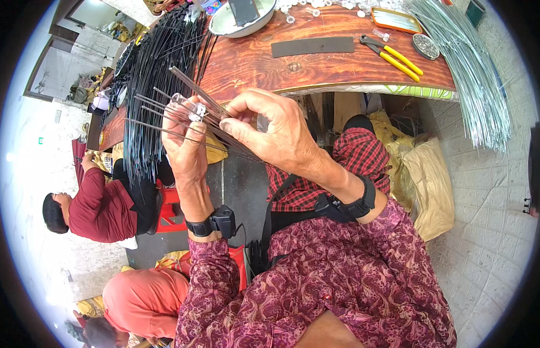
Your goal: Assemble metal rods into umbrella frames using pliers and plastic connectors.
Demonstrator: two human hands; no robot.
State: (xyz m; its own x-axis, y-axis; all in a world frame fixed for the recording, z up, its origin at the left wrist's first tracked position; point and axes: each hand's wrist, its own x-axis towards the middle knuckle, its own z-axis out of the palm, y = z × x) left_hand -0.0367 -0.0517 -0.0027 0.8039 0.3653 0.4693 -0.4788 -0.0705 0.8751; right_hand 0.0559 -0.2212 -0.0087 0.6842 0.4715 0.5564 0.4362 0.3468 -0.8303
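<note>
While 2 other people (102, 211) sit low at our far left, well apart from our work, we hold a fan of thin dark rods (183, 110) up in front of the bench (316, 64). Our left hand (186, 145) is closed around the gathered ends of those rods, together with a small clear piece (186, 103) whose shape we cannot make out. Our right hand (270, 130) meets it from the other side, thumb and forefinger pinched narrow on the rods just beside the left fingers.

Behind the left hand, a big heap of black rods (157, 75) hangs over the bench's left edge. Further right on the bench lie a white bowl (238, 23), a dark flat strip (313, 46), yellow-handled pliers (397, 58) and a small round tin (425, 46); a sheaf of silvery wires (473, 69) droops over the right edge.

We judge the main risk to be the rods splaying: they already spread unevenly, so a looser left grip could let 1 slide out towards our lap. Their free tips point at the black heap and could snag in it. Open room lies mostly below the bench edge, above our checked lap (345, 168); the sides are crowded.
</note>
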